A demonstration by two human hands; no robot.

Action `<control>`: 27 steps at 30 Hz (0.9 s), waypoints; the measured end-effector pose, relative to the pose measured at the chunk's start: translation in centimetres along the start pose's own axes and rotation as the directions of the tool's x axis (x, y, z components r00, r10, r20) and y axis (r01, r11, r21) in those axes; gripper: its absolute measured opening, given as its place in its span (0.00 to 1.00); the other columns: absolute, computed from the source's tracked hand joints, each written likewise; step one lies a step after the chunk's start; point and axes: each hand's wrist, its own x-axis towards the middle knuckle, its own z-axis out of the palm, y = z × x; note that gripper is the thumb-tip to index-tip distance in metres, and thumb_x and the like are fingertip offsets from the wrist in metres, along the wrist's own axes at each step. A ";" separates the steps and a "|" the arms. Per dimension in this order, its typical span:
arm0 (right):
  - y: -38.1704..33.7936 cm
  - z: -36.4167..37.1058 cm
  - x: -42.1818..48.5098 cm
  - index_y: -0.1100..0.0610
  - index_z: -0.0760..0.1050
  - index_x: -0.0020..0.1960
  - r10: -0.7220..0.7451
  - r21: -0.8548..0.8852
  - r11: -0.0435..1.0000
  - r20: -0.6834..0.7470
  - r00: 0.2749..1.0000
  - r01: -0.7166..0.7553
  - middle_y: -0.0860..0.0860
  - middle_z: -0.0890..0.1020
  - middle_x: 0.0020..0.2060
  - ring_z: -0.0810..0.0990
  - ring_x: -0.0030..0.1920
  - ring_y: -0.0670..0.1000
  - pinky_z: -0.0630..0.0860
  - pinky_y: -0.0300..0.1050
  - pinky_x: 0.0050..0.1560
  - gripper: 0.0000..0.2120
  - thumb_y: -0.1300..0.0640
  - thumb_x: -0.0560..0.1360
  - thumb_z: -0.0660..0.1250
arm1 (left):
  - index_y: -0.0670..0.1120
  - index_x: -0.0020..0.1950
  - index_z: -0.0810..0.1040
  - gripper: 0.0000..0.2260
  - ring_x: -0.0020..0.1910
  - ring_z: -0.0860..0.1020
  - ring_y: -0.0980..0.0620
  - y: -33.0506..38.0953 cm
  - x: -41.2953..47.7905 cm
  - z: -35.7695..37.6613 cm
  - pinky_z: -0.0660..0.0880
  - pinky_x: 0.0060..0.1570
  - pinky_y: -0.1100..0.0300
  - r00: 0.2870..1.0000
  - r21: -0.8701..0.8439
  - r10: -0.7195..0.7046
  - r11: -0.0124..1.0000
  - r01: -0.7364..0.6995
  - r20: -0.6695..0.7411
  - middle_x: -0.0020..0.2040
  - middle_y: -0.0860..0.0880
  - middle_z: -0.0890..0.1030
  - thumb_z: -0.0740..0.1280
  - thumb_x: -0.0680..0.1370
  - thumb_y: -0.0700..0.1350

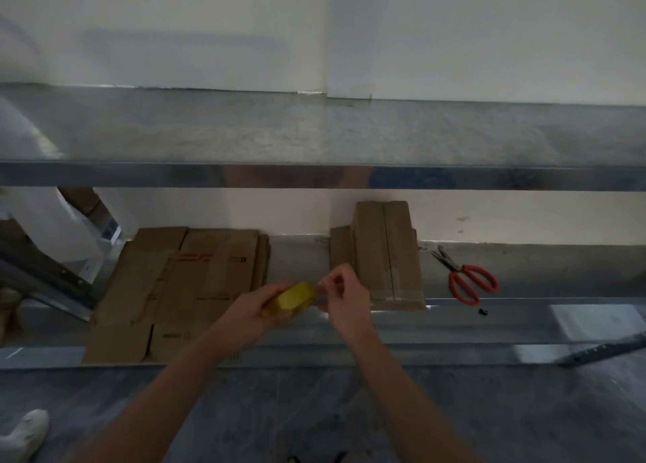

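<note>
My left hand (257, 307) grips a yellow roll of tape (292, 299) in front of the lower metal shelf (524, 322). My right hand (344, 293) is just to the right of the roll, its fingertips pinching at the roll's edge where the tape end lies. A small closed cardboard box (382, 253) stands on the shelf right behind my right hand. A stack of flattened cardboard boxes (181, 287) lies on the shelf to the left.
Red-handled scissors (466, 279) lie on the shelf to the right of the small box. An upper metal shelf (314, 176) runs across above. A white shoe (24, 434) is on the dark floor at lower left. White objects sit at the far left.
</note>
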 end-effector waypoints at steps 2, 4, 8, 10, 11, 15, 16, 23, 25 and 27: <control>0.3 0.0 -0.3 0.48 0.68 0.40 -0.037 -0.070 0.997 0.006 0.999 0.037 0.48 0.79 0.38 0.81 0.43 0.52 0.82 0.58 0.45 0.14 0.64 0.80 0.63 | 0.58 0.66 0.74 0.23 0.56 0.77 0.63 -0.4 0.0 -0.2 0.74 0.55 0.68 0.999 0.097 0.013 0.995 -0.008 -0.048 0.60 0.60 0.79 0.74 0.73 0.46; 0.7 0.5 -1.2 0.46 0.65 0.38 -0.069 -0.111 0.991 0.003 0.998 0.069 0.48 0.78 0.37 0.80 0.42 0.53 0.81 0.58 0.43 0.18 0.67 0.79 0.61 | 0.56 0.67 0.74 0.26 0.49 0.79 0.64 -0.7 0.5 -0.8 0.73 0.47 0.75 0.990 0.136 -0.045 0.989 0.063 -0.133 0.58 0.60 0.79 0.76 0.71 0.46; 2.8 2.5 -3.5 0.47 0.64 0.37 0.007 -0.012 1.000 -0.003 1.000 -0.007 0.49 0.76 0.37 0.76 0.38 0.51 0.80 0.61 0.42 0.18 0.67 0.78 0.59 | 0.59 0.60 0.77 0.19 0.48 0.77 0.68 -1.4 2.0 -1.5 0.68 0.41 0.74 0.991 0.298 -0.033 0.952 0.072 -0.133 0.50 0.66 0.79 0.74 0.71 0.47; 4.0 3.5 -4.1 0.49 0.66 0.37 0.102 0.143 0.985 -0.057 0.993 -0.093 0.48 0.75 0.36 0.75 0.37 0.46 0.82 0.56 0.41 0.18 0.70 0.78 0.58 | 0.58 0.60 0.78 0.16 0.49 0.76 0.64 -1.6 3.0 -1.4 0.68 0.41 0.67 0.995 0.435 0.057 0.900 -0.014 -0.087 0.52 0.65 0.77 0.72 0.73 0.49; 4.5 4.0 -4.2 0.51 0.67 0.38 0.157 0.212 0.968 -0.094 0.983 -0.134 0.48 0.76 0.36 0.75 0.37 0.44 0.83 0.51 0.40 0.17 0.70 0.78 0.58 | 0.56 0.60 0.78 0.16 0.50 0.76 0.60 -1.8 3.6 -1.3 0.67 0.40 0.66 0.992 0.500 0.110 0.864 -0.062 -0.066 0.54 0.62 0.78 0.71 0.73 0.50; 5.3 5.4 -2.5 0.58 0.69 0.42 0.404 0.453 0.840 -0.152 0.902 -0.300 0.53 0.76 0.39 0.77 0.39 0.49 0.81 0.44 0.38 0.10 0.66 0.81 0.60 | 0.54 0.65 0.76 0.20 0.55 0.78 0.50 -3.1 6.2 -1.1 0.67 0.45 0.63 0.985 0.638 0.168 0.755 -0.150 0.033 0.59 0.52 0.80 0.71 0.73 0.52; 5.4 5.7 -1.7 0.57 0.69 0.43 0.446 0.466 0.820 -0.161 0.880 -0.331 0.54 0.76 0.39 0.77 0.40 0.49 0.81 0.43 0.38 0.09 0.65 0.81 0.61 | 0.54 0.67 0.75 0.22 0.57 0.78 0.49 -3.6 6.9 -1.1 0.69 0.49 0.61 0.984 0.667 0.168 0.727 -0.163 0.057 0.61 0.51 0.80 0.71 0.73 0.53; 8.4 8.3 4.1 0.60 0.71 0.51 0.688 0.534 0.668 -0.176 0.704 -0.519 0.57 0.78 0.44 0.79 0.48 0.58 0.81 0.59 0.51 0.01 0.63 0.80 0.62 | 0.54 0.71 0.71 0.23 0.66 0.70 0.50 -6.7 12.4 -0.7 0.63 0.65 0.59 0.946 0.786 0.210 0.527 -0.323 0.248 0.68 0.51 0.74 0.68 0.76 0.48; 9.2 8.8 4.9 0.60 0.72 0.53 0.717 0.477 0.665 -0.192 0.670 -0.574 0.57 0.79 0.45 0.80 0.47 0.57 0.81 0.60 0.52 0.04 0.60 0.80 0.63 | 0.53 0.69 0.73 0.22 0.65 0.71 0.49 -7.2 13.1 -0.6 0.64 0.63 0.58 0.936 0.784 0.233 0.513 -0.350 0.266 0.66 0.51 0.76 0.68 0.75 0.47; 10.1 9.1 5.4 0.61 0.74 0.53 0.718 0.369 0.687 -0.208 0.665 -0.626 0.57 0.81 0.46 0.82 0.48 0.58 0.80 0.59 0.55 0.06 0.58 0.81 0.62 | 0.50 0.64 0.78 0.21 0.61 0.75 0.47 -7.6 13.4 -0.4 0.69 0.60 0.56 0.922 0.757 0.294 0.535 -0.376 0.250 0.61 0.50 0.80 0.72 0.71 0.44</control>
